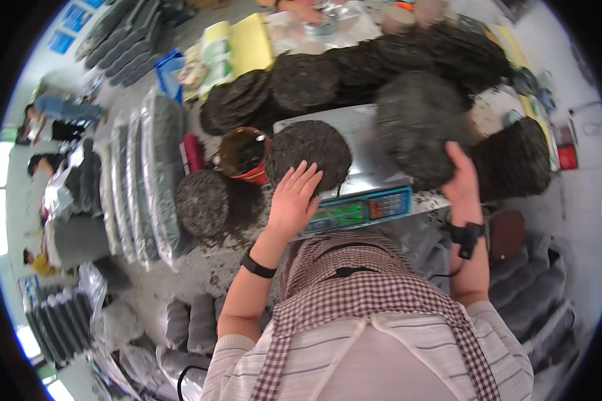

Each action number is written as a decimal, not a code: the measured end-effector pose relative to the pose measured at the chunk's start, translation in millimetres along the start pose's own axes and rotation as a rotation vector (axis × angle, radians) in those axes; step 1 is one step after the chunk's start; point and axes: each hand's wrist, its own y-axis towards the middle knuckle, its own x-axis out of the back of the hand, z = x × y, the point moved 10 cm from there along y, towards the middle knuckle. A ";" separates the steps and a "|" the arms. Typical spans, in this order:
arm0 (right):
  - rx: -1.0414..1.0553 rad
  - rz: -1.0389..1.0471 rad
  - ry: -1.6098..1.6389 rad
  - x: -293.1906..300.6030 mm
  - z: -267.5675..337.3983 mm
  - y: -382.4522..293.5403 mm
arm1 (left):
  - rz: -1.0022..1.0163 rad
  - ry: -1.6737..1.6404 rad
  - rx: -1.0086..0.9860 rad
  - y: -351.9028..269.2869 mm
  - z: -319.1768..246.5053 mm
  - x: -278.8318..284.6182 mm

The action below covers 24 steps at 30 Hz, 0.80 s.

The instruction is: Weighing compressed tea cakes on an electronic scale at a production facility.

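My left hand (296, 198) lies with its fingers spread flat on a round, dark, dried seaweed-like disc (308, 150), which covers the left part of a digital weighing scale's metal plate (363, 175). A larger dark disc (416, 125), blurred, is tilted over the right part of the scale, and my right hand (464, 180) grips its right edge. Along the scale's front runs a blue panel (389, 204) with lit green digits and keys. More stacked dark discs (306, 80) lie behind the scale. A standing stack (516, 155) is at the right, another (203, 203) at the left.
A red-rimmed round container (243, 150) stands left of the scale. Tall plastic-wrapped bundles (155, 165) stand farther left, and a yellow sheet (251, 42) lies at the back. Across the table a person's hand (308, 12) is by a small container. Other people are at the far left.
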 end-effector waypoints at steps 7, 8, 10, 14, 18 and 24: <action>-0.264 0.189 0.020 -103.0 -93.7 18.3 | -0.560 -0.413 0.295 -0.6 45.6 31.6; -0.239 0.170 -0.053 -111.7 -106.3 26.5 | -0.534 -0.357 0.341 12.0 46.8 31.3; -0.210 0.125 -0.216 -119.7 -132.3 40.7 | -0.360 -0.190 0.237 40.8 31.6 15.4; 0.370 0.089 -1.186 -165.2 -127.6 24.7 | -0.011 0.126 0.288 33.9 49.8 -76.2; 0.750 0.166 -1.435 -184.7 -131.4 -0.3 | 0.174 0.367 0.363 37.7 53.1 -93.4; 0.362 0.015 -0.424 -73.5 -25.0 34.8 | -0.150 0.158 0.303 32.1 44.9 -65.8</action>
